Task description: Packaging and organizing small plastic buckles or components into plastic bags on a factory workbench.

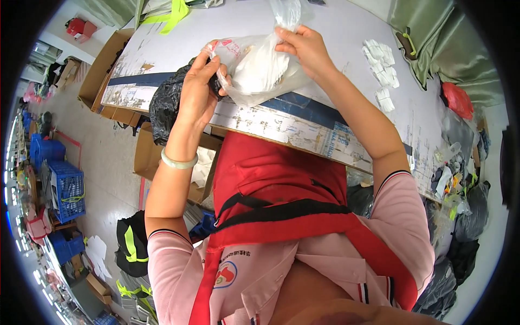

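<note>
A clear plastic bag (300, 76) with white contents hangs between my two hands over the table's front edge. My left hand (200, 86) pinches the left side of its rim. Its gathered upper part is gripped by my right hand (304, 47), thumb and fingers closed on the plastic. What exactly the white contents (260, 67) are cannot be made out through the film. Beside my left wrist a black plastic bag (167, 103) droops over the table edge, partly behind the forearm.
Several small white bundles (381, 62) lie on the white table (338, 32) at the right. Cardboard boxes (108, 70) stand along its left side, and another open box (145, 151) sits below. Blue crates (66, 187) line the far left floor; dark bags (471, 214) crowd the right.
</note>
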Tool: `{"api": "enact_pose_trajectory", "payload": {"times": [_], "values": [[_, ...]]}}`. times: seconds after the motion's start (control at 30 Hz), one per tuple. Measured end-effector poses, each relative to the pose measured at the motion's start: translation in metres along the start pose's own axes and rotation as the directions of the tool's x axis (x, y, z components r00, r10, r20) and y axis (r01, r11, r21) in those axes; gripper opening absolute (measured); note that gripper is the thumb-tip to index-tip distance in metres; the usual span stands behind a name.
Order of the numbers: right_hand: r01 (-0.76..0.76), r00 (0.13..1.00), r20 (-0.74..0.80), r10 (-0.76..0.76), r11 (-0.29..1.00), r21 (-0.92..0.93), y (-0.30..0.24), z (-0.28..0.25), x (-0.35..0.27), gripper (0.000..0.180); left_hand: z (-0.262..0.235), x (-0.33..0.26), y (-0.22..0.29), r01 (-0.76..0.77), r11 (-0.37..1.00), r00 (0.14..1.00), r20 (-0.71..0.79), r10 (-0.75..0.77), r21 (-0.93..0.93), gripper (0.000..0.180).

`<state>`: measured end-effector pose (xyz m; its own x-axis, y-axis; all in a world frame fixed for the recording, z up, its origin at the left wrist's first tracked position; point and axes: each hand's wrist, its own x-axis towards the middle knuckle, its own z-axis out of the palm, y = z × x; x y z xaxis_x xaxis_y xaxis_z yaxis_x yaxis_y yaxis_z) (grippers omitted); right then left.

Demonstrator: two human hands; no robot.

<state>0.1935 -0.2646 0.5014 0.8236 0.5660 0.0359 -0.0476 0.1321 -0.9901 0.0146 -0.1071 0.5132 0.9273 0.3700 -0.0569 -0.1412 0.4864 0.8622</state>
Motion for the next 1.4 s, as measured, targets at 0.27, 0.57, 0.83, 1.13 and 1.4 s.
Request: {"api": "enact_pose_trajectory", "payload": {"times": [0.27, 0.57, 0.83, 1.13, 1.4], "values": [[0.361, 0.925, 0.377, -0.046, 0.414, -0.836, 0.039, 0.002, -0.01, 0.03, 0.001, 0.0, -0.001, 0.006, 1.0, 1.0, 0.029, -0.006, -0.012, 0.037], [0.689, 0.719, 0.65, 0.246, -0.13, -0.713, 0.046, 0.019, -0.019, 0.02, 0.012, -0.001, 0.003, 0.004, 0.999, 0.999, 0.037, -0.005, 0.038, 0.038], [0.552, 0.803, 0.556, 0.215, 0.082, -0.83, -0.014, 0.015, -0.032, 0.038, 0.013, -0.002, 0.008, -0.028, 0.995, 0.999, 0.044, 0.024, 0.096, 0.039], [0.218, 0.975, 0.214, -0.055, 0.071, -0.973, 0.003, -0.089, 0.002, 0.032, 0.001, 0.004, 0.014, -0.031, 0.993, 0.998, 0.057, 0.024, 0.114, 0.039], [0.26, 0.905, 0.314, -0.287, 0.958, 0.124, -0.079, -0.077, 0.057, 0.014, 0.017, 0.053, 0.041, -0.08, 0.973, 0.982, 0.186, 0.039, 0.216, 0.042]]}}
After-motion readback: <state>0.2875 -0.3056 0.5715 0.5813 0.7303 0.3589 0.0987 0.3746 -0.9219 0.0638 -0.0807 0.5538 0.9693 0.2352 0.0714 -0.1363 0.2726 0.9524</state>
